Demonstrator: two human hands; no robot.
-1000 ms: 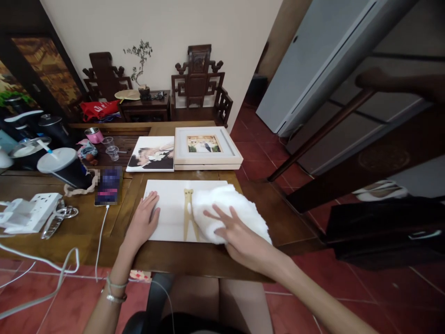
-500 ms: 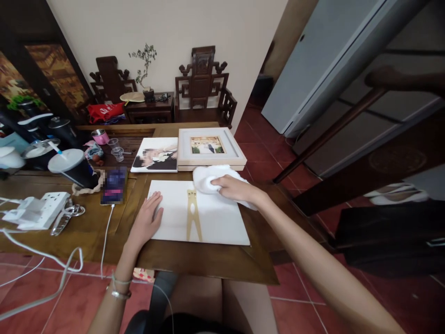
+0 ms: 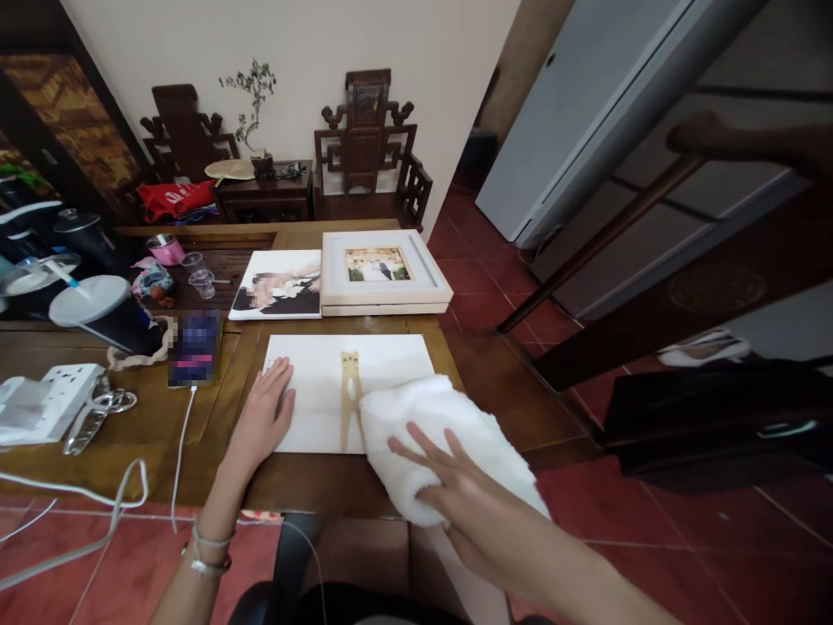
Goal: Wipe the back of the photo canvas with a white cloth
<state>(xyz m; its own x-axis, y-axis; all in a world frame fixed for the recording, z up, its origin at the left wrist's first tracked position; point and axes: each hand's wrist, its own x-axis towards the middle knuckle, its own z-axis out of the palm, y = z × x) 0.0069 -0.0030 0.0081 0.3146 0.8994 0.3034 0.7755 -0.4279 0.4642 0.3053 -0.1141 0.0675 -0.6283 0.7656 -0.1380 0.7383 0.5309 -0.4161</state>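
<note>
Your left hand (image 3: 265, 412) lay palm down on the left edge of the panel (image 3: 309, 399), its fingers stretched out and close together, the thumb set apart; they grasped nothing and simply rested on the white surface. Your right hand (image 3: 459, 482) was on the cloth (image 3: 403, 412), with several fingers splayed wide over the top of it and the thumb tucked against a rolled fold (whether thumb and fingers pinched the fabric between them, I could not tell). The cloth covered the panel's lower right part, came up to the right leg of the tan figure (image 3: 351, 404) and spread past the edge of the worktop (image 3: 331, 486).

The panel lay flat near the worktop's front edge, between your hands. Just beyond it you had the photo (image 3: 286, 299) and, at its right side, the frame (image 3: 426, 273), both lying flat. To the left of your left hand, apart from it, was the phone (image 3: 195, 347), a white cable (image 3: 179, 469) at its near end; farther left were the cup (image 3: 97, 312) and the clip (image 3: 97, 417).
</note>
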